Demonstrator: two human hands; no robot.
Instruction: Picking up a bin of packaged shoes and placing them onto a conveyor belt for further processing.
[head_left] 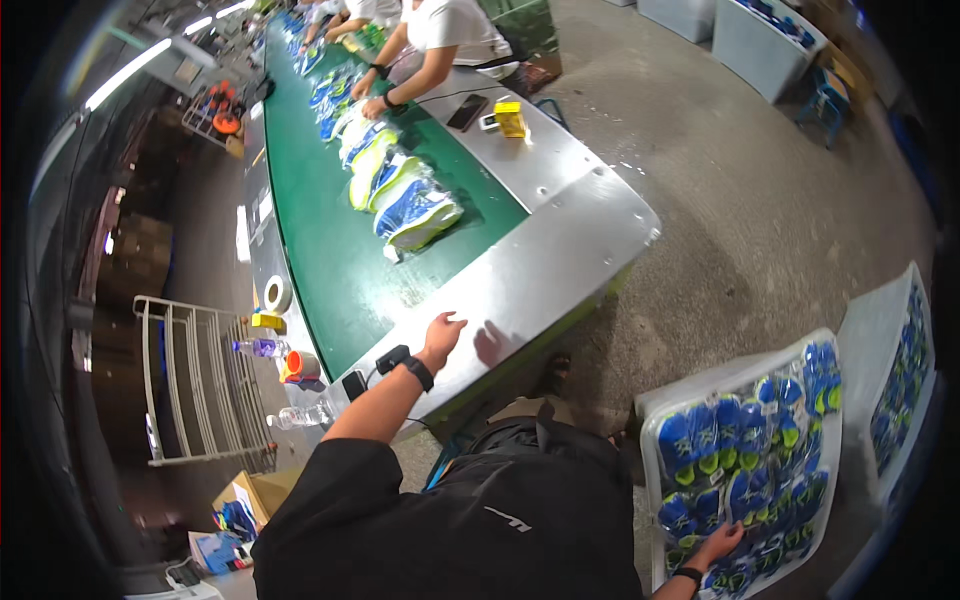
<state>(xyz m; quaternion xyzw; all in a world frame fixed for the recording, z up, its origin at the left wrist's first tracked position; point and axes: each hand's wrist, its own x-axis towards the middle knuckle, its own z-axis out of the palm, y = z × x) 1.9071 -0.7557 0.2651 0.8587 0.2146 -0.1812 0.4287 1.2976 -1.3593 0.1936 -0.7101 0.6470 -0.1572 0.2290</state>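
My left hand (441, 338), with a black band on the wrist, hovers over the bare metal end of the work table (520, 260). Its fingers are loosely bent and slightly apart, with nothing in them. Low on the right, my right hand (719, 543) reaches into a white bin (652, 480) packed with blue and lime shoes in clear plastic. Its fingertips are pressed together at one bagged shoe (748, 492); the exact grip is partly hidden. A row of similar bagged shoes (415, 212) lies on the green conveyor belt (330, 270).
Co-workers' hands (372, 98) handle shoes along the belt's far right side. A phone (467, 112) and a yellow box (510, 119) lie on the metal edge. Tape (277, 293), bottles (300, 415) and an orange cup (301, 366) stand at left. Another shoe-filled bin (860, 340) stands far right.
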